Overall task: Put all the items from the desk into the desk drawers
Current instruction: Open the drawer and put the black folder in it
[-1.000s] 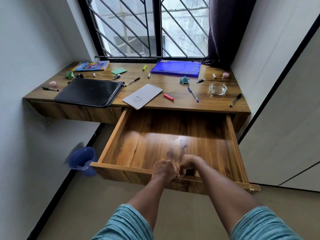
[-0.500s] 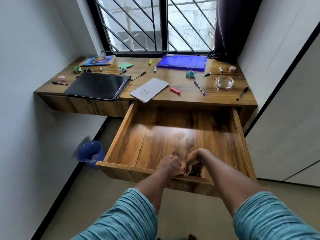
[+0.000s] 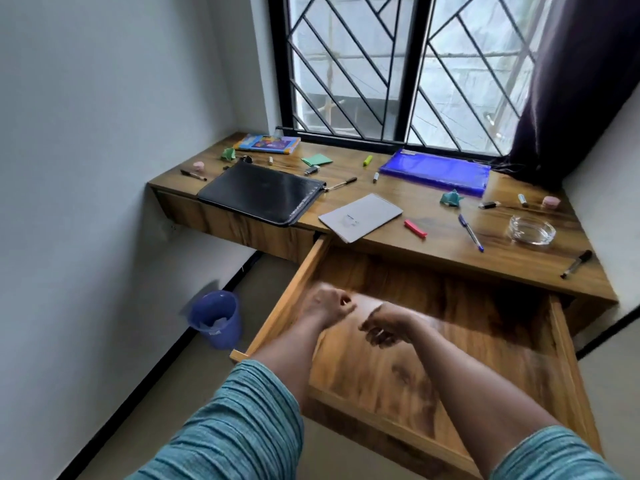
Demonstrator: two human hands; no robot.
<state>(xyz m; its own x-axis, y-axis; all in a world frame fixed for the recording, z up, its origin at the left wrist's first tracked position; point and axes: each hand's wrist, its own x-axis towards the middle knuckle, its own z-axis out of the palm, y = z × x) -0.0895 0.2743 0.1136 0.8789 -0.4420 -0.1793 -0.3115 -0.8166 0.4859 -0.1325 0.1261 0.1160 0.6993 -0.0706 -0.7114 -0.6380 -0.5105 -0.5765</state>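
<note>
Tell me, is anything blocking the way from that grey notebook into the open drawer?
Nothing visible does. The grey notebook lies at the front edge of the desk, just above the open drawer, whose visible floor is bare wood. The left hand and right hand hover over it, blurred, apparently empty.

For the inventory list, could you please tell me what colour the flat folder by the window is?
Translucent blue; the head view shows the folder best.
</note>
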